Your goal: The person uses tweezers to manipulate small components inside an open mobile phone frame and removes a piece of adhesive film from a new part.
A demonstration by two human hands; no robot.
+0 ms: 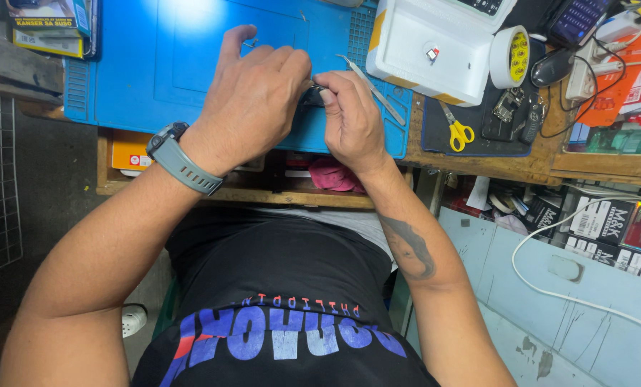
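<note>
Small dark part (312, 95) pinched between both hands over blue mat (155, 64).

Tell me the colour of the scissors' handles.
Yellow. The scissors lie on the dark mat right of the blue mat; head view.

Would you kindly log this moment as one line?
left hand: gripping small dark part | right hand: pinching same part | surface: blue mat | tweezers: beside hands

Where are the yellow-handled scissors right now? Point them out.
In the head view, the yellow-handled scissors lie on a dark mat to the right of the blue work mat, just below the white foam box and beyond the right hand.
</note>
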